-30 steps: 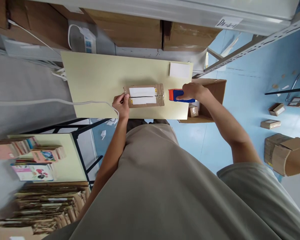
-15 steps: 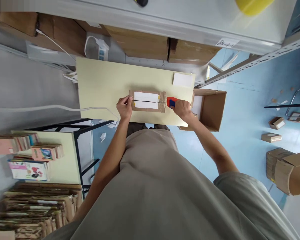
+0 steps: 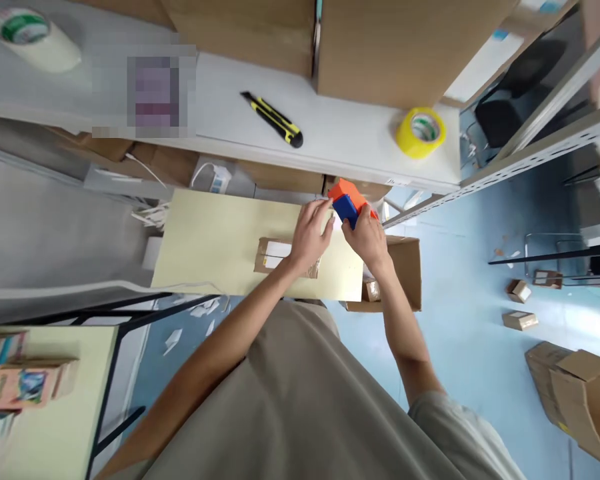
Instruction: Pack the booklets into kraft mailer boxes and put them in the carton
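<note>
My right hand (image 3: 368,239) is closed around a blocky orange-and-blue hand-held tool (image 3: 347,200), raised above the right part of the table; its exact kind is unclear. My left hand (image 3: 310,235) is beside the tool's left end, fingers stretched and thumb apart. Its fingertips are close to the tool, and whether they touch it I cannot tell. Under my left hand and wrist, a small taped cardboard package (image 3: 261,259) with a white label (image 3: 278,249) lies on the pale yellow table (image 3: 210,233). The hand and forearm hide part of the package.
On the grey shelf (image 3: 350,133) above the table lie a black-and-yellow utility knife (image 3: 273,120), a yellow tape roll (image 3: 420,133) and a whitish roll (image 3: 37,41). An open cardboard box (image 3: 409,267) stands at the table's right. Books (image 3: 23,387) are at lower left.
My left hand has left the package's left end and moved right to the tool. My right hand has lifted the tool off the package's right end. The view has tilted up, showing more shelf.
</note>
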Demonstrator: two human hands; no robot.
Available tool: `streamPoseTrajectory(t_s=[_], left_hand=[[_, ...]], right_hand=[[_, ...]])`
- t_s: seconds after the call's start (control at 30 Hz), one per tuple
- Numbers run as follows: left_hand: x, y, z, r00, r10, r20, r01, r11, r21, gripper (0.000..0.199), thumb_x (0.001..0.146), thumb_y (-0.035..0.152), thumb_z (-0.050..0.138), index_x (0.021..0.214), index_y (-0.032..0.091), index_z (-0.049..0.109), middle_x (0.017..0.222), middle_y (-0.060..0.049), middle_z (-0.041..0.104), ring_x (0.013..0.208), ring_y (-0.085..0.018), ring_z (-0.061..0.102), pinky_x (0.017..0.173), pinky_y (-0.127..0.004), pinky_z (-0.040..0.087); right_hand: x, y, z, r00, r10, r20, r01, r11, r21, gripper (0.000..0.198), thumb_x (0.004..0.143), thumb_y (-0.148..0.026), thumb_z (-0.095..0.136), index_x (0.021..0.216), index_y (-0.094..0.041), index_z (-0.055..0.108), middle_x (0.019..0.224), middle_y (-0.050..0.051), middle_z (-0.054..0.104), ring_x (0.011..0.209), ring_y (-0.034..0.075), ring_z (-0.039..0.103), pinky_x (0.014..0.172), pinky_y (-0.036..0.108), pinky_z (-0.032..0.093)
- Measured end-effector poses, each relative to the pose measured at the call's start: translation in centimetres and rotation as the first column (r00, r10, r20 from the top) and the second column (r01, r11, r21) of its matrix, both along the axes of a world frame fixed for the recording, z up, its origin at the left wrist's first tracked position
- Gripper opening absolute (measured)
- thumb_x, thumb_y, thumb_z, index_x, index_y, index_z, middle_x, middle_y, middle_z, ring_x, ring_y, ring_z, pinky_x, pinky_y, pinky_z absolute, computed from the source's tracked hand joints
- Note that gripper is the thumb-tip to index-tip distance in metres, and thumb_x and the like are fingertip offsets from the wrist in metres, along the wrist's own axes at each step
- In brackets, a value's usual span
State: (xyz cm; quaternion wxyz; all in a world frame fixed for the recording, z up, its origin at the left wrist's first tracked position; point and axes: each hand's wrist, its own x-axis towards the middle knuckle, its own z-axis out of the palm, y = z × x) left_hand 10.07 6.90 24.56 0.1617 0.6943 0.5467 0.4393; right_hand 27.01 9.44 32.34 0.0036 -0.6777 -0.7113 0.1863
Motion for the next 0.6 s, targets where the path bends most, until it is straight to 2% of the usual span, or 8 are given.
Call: streamPoseTrajectory(t_s=[0.1,0.2,0.33,0.43,0.5,0.6], left_hand=[[1.9,3.3,3.3,0.993,-0.103,0.053,0.097,0.990,0.105,0.052,0.119,0.026,0.044,0.170,0.026,0.053,0.158,-0.016,0.063,0.152,-0.028,0.063,0.132,-0.049,0.052],[2.2,6.4,5.4,0.987,-0.140,0.083,0.125,0.979,0.159,0.058,0.117,0.021,0.044,0.174,0.029,0.049,0.167,-0.015,0.058,0.159,-0.029,0.058,0.137,-0.050,0.047],[1.6,8.6,6.8,0.985,-0.148,0.087,0.134,0.980,0.148,0.062,0.113,0.021,0.047,0.175,0.025,0.047,0.172,-0.017,0.056,0.163,-0.032,0.053,0.140,-0.053,0.044],[0.6,8.4,7.0,0.987,-0.138,0.083,0.128,0.985,0.117,0.064,0.111,0.022,0.049,0.175,0.020,0.046,0.173,-0.019,0.056,0.163,-0.032,0.054,0.141,-0.053,0.043],[-0.6,7.6,6.4,0.990,-0.122,0.075,0.115,0.990,0.086,0.064,0.111,0.024,0.051,0.175,0.017,0.047,0.173,-0.020,0.057,0.162,-0.033,0.055,0.140,-0.052,0.043],[-4.0,5.3,3.9,0.995,-0.061,0.074,0.061,0.998,-0.009,0.062,0.112,0.029,0.054,0.172,0.016,0.050,0.171,-0.021,0.060,0.160,-0.034,0.057,0.139,-0.053,0.044]], right_hand=[[-0.8,3.1,3.7,0.999,0.026,-0.027,-0.021,0.987,0.159,0.043,0.113,-0.032,0.046,0.149,-0.008,0.047,0.122,0.026,0.078,0.111,0.042,0.078,0.097,0.050,0.059],[-1.8,6.8,6.4,0.999,0.045,0.020,-0.049,0.965,0.258,0.044,0.115,-0.031,0.037,0.152,-0.010,0.047,0.129,0.025,0.076,0.117,0.041,0.077,0.102,0.050,0.058],[-3.6,11.9,7.3,0.992,0.061,0.108,-0.091,0.950,0.299,0.043,0.116,-0.028,0.037,0.149,-0.007,0.055,0.128,0.026,0.077,0.122,0.038,0.076,0.112,0.050,0.053],[-5.0,15.0,6.5,0.984,0.099,0.150,-0.138,0.951,0.278,0.040,0.114,-0.027,0.045,0.143,-0.005,0.062,0.123,0.026,0.079,0.127,0.037,0.073,0.122,0.053,0.047],[-5.5,16.2,5.9,0.980,0.121,0.156,-0.163,0.944,0.288,0.042,0.112,-0.024,0.049,0.146,-0.003,0.062,0.129,0.027,0.077,0.135,0.036,0.069,0.128,0.056,0.043],[-5.1,15.7,4.9,0.986,0.113,0.124,-0.155,0.896,0.417,0.051,0.112,-0.023,0.046,0.160,-0.006,0.055,0.153,0.031,0.066,0.150,0.038,0.059,0.131,0.063,0.040]])
